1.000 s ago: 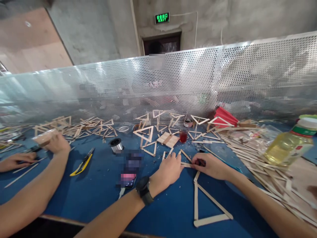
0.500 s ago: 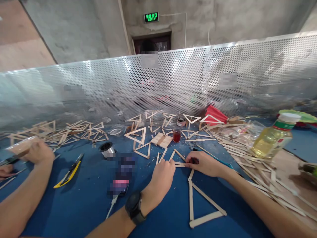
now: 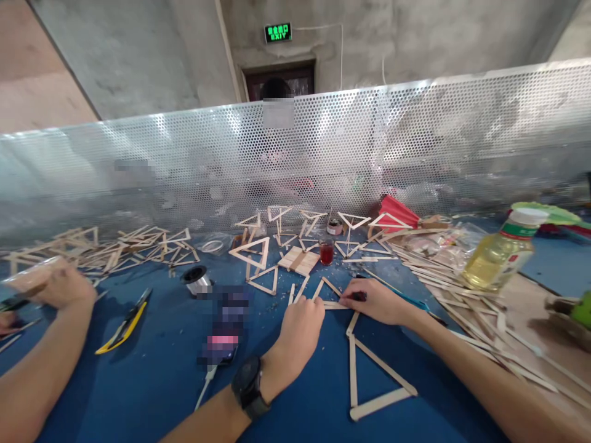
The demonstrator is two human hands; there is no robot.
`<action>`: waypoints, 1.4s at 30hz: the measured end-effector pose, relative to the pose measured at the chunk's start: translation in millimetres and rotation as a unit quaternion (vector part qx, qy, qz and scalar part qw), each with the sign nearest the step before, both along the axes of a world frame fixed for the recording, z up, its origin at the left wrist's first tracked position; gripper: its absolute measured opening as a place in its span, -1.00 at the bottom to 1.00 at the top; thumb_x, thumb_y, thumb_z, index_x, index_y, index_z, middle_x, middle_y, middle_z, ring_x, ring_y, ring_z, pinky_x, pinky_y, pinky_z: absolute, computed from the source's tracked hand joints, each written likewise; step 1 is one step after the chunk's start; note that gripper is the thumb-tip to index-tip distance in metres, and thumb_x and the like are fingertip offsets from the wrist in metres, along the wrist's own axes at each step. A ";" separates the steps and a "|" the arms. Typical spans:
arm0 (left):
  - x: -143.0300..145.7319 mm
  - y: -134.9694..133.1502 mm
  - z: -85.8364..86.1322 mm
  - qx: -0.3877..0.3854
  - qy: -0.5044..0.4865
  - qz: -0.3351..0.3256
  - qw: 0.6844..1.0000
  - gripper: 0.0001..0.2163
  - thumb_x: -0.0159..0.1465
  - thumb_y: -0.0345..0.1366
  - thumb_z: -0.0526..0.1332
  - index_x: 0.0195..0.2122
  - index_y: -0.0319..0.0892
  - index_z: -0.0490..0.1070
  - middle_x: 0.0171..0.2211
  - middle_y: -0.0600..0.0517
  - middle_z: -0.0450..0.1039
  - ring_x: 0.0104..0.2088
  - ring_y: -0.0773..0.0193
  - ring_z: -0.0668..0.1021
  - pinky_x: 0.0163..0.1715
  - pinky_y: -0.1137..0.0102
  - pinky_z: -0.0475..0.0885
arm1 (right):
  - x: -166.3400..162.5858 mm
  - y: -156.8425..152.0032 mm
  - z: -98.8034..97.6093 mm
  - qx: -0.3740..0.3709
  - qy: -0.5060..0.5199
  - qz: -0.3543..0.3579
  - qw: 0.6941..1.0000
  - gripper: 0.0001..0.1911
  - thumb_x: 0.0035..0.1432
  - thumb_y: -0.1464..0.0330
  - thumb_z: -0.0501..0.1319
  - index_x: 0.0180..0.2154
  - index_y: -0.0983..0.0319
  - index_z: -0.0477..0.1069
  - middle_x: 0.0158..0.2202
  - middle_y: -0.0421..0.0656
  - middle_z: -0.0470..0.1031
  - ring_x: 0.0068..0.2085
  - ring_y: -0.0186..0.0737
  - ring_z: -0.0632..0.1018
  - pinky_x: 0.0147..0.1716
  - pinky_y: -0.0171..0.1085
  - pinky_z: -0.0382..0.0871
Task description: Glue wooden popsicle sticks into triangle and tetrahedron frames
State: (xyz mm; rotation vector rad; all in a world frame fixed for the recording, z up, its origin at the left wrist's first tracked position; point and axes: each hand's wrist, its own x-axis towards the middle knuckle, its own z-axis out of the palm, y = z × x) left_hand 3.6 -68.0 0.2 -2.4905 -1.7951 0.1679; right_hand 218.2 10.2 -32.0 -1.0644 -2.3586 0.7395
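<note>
My left hand [image 3: 300,327], with a black watch on the wrist, is closed, its fingertips pressing a small triangle of flat wooden sticks [image 3: 329,294] on the blue table [image 3: 152,381]. My right hand [image 3: 375,300] is closed on a small dark thing I cannot make out and rests against the same triangle's right side. A larger stick triangle [image 3: 369,375] lies flat just in front of my right forearm.
Another person's hands [image 3: 62,286] work at the far left with a bundle of sticks. A yellow utility knife [image 3: 124,321], a wire spool [image 3: 196,278], a phone [image 3: 221,344], a red cup [image 3: 326,251], an oil bottle [image 3: 496,258] and a loose stick pile [image 3: 466,289] lie around. A perforated metal screen [image 3: 415,147] closes the back.
The view has shifted, so everything sits a little further left. My hands have stayed at the small triangle, with only slight finger movement.
</note>
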 end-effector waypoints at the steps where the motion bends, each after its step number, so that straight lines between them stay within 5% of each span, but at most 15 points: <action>1: -0.4 0.2 0.4 0.000 0.003 0.005 1.000 -0.73 0.31 -0.63 0.11 -0.05 -0.28 0.48 -0.29 -0.19 0.55 -0.15 0.05 0.66 -0.22 0.35 0.57 | -2.7 3.8 -1.1 0.007 0.012 -0.028 1.000 -0.66 0.34 0.08 0.16 -0.20 0.13 0.60 -0.22 -0.13 0.61 -0.29 -0.18 0.56 -0.28 -0.25 0.37; 5: -2.3 -0.5 3.6 -0.013 0.010 0.007 1.000 -0.69 0.27 -0.67 0.10 -0.06 -0.28 0.49 -0.30 -0.18 0.56 -0.24 0.06 0.68 -0.29 0.33 0.57 | -19.9 33.9 -5.4 0.022 0.054 -0.183 0.981 -0.54 0.21 0.05 0.28 0.02 0.21 0.47 -0.12 -0.08 0.62 -0.28 -0.14 0.58 -0.27 -0.22 0.41; 8: -2.9 -4.4 8.6 -0.027 0.012 -0.001 1.000 -0.66 0.26 -0.68 0.08 -0.06 -0.28 0.50 -0.32 -0.17 0.55 -0.26 0.04 0.68 -0.30 0.31 0.57 | -36.4 62.0 -6.1 0.040 0.069 -0.268 0.960 -0.34 0.09 0.09 0.39 0.13 0.28 0.38 0.01 0.02 0.58 -0.07 -0.01 0.60 -0.13 -0.17 0.43; 11: -3.0 -11.9 14.4 -0.042 0.014 -0.001 0.999 -0.65 0.25 -0.69 0.09 -0.05 -0.27 0.51 -0.30 -0.17 0.55 -0.22 0.03 0.68 -0.26 0.30 0.57 | -52.0 82.4 -5.8 0.056 0.077 -0.291 0.952 -0.26 -0.01 0.09 0.45 0.12 0.30 0.38 0.09 0.08 0.54 0.07 0.06 0.56 -0.03 -0.15 0.41; 22: 4.6 -39.2 2.3 -0.027 -0.008 -0.023 0.999 -0.58 0.24 -0.70 0.12 0.08 -0.28 0.46 -0.15 -0.20 0.56 0.00 0.00 0.59 -0.19 0.32 0.60 | -72.0 81.9 0.5 0.028 0.040 -0.343 0.938 -0.60 0.05 0.02 0.38 -0.18 0.16 0.54 -0.17 -0.07 0.65 -0.12 0.00 0.62 -0.28 -0.24 0.39; 26: -3.4 -44.3 -12.9 0.019 -0.017 0.006 1.000 -0.70 0.40 -0.50 0.09 0.09 -0.28 0.49 0.11 -0.30 0.47 0.11 -0.09 0.52 -0.07 0.17 0.58 | -65.0 51.4 13.3 0.069 0.065 -0.307 0.947 -0.58 0.04 -0.01 0.38 -0.19 0.15 0.56 -0.29 -0.11 0.65 -0.28 -0.06 0.61 -0.39 -0.27 0.34; 29: -18.5 -45.0 -18.5 0.004 -0.033 -0.029 0.999 -0.64 0.47 -0.37 0.05 0.23 -0.29 0.40 0.21 -0.32 0.39 0.19 -0.10 0.48 0.04 0.12 0.52 | -55.5 13.4 25.9 0.048 0.102 -0.237 0.965 -0.52 0.02 -0.04 0.38 -0.17 0.16 0.57 -0.40 -0.16 0.62 -0.42 -0.14 0.57 -0.45 -0.27 0.33; 35: -37.0 -29.0 -7.7 -0.016 -0.076 -0.019 0.997 -0.57 0.46 -0.18 0.11 0.30 -0.20 0.34 0.25 -0.34 0.34 0.25 -0.18 0.42 0.11 0.05 0.47 | -35.5 -62.7 33.8 -0.084 0.176 -0.036 0.980 -0.58 0.06 0.10 0.43 -0.12 0.20 0.54 -0.30 -0.18 0.65 -0.31 -0.18 0.62 -0.28 -0.28 0.46; 42: -35.8 7.7 -3.9 -0.052 -0.213 -0.168 0.961 -0.68 0.35 -0.47 0.16 0.09 -0.14 0.51 0.09 -0.11 0.50 0.15 0.11 0.49 0.17 0.28 0.40 | -28.5 -78.7 16.6 -0.074 0.124 0.021 0.989 -0.53 0.01 0.09 0.48 -0.08 0.18 0.59 -0.28 -0.19 0.63 -0.34 -0.21 0.57 -0.38 -0.32 0.42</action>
